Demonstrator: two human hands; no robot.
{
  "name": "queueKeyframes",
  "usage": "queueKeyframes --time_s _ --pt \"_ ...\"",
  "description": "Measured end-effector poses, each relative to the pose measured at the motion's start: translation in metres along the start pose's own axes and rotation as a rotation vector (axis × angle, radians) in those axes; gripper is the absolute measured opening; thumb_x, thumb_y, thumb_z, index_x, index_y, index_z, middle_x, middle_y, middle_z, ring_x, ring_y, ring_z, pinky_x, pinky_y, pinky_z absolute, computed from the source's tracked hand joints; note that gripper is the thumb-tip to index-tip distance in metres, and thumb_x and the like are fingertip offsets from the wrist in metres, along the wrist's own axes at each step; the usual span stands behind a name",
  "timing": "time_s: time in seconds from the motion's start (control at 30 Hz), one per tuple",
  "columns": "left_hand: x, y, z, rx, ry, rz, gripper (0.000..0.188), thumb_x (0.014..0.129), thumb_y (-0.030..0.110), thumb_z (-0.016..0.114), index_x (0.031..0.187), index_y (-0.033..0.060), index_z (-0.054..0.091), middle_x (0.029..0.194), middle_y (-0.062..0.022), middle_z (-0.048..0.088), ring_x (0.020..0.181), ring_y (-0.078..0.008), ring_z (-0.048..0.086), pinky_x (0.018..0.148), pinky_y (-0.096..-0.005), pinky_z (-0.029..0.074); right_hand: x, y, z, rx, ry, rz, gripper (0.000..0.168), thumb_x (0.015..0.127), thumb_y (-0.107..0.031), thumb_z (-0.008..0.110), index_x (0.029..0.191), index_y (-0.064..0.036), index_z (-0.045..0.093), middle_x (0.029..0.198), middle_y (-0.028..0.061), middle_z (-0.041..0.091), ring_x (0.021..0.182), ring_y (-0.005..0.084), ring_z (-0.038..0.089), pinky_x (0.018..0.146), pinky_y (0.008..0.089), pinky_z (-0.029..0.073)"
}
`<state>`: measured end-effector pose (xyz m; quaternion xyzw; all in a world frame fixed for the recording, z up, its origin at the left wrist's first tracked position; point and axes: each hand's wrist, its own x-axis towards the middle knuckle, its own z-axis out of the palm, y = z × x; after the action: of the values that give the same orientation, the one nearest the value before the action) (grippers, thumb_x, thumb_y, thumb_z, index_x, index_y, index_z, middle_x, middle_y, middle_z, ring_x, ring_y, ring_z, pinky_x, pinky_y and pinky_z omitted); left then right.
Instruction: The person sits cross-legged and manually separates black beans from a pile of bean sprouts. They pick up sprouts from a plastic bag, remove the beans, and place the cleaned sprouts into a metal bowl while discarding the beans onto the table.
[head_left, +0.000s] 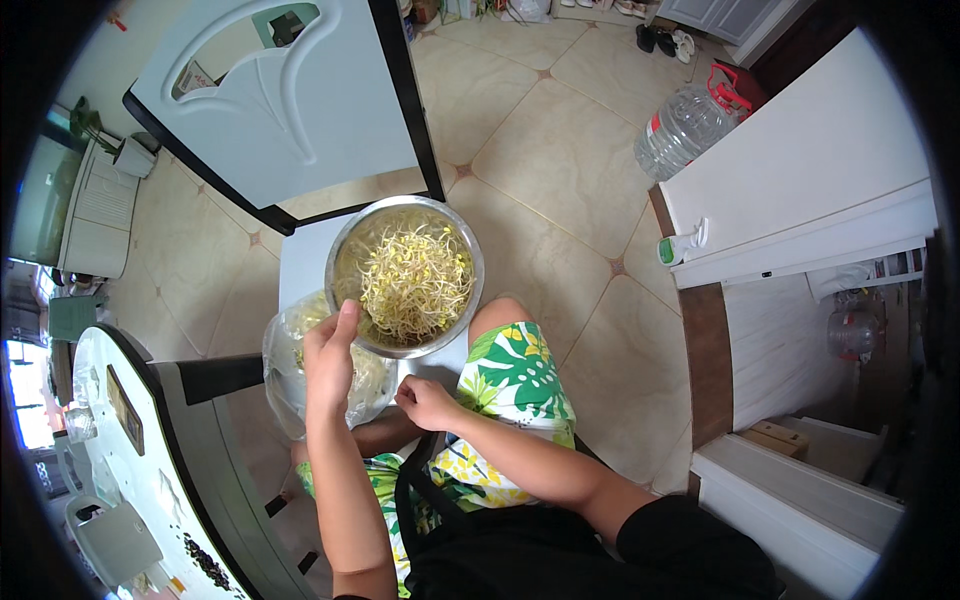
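Note:
A stainless steel bowl sits on the seat of a white chair, in front of my knees. Soybean sprouts with yellow heads and thin pale stems are heaped in it. My left hand is at the bowl's near left rim, its thumb overlapping the rim; whether it grips anything is unclear. Below that hand lies a clear plastic bag with more sprouts inside. My right hand is beside the bag's right edge, fingers curled; their tips hide whether they pinch something.
The chair's tall backrest rises behind the bowl. At left stands a white table with dark small pieces scattered on it. A large water jug and a spray bottle stand on the right.

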<state>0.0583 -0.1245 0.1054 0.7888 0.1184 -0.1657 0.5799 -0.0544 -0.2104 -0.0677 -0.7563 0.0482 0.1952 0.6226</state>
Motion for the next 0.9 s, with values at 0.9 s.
queueKeyframes --time_s 0.9 --pt "-0.135 -0.161 -0.021 -1.441 -0.180 -0.309 0.045 0.097 0.044 0.043 0.089 0.0038 0.061 0.081 -0.0095 0.065 0.078 -0.0204 0.061 0.079 -0.0356 0.049 -0.057 -0.098 0.013 0.935 -0.448 0.174 0.018 0.089 -0.009 0.054 0.076 -0.010 0.041 0.056 0.0029 0.049 0.046 0.0132 0.048 0.050 0.0278 0.040"
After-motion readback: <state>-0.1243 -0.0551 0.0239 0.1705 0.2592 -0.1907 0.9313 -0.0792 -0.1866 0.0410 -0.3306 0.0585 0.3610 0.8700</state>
